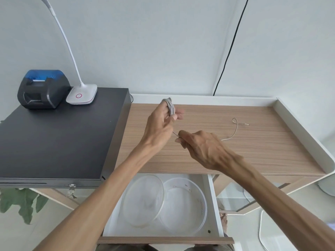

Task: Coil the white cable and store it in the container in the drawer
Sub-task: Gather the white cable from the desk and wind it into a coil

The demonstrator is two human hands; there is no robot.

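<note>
Head view, catalogued as found. Item: white cable, most of it wound in tight loops around the raised fingers of the left hand, which was held above the far left part of the wooden worktop. Item: right hand, closed in a pinch on the cable's running length just right of the left hand, with a short taut stretch between the two. Item: cable's loose tail, which trailed from the right hand across the worktop to the right and ended in a small loop with the plug end lying beyond it.

Item: open drawer below the near edge of the worktop, which held a clear round container with its lid leaning tilted against the container's left side. Item: black box at left, which carried a lamp and a small printer.

Step judged in hand: coiling, well along but unfinished, since a tail remained unwound. Next move, as judged, called for feeding the remaining length onto the left-hand loops, slipping the coil off without letting it spring apart, then lowering it into the open container.
</note>
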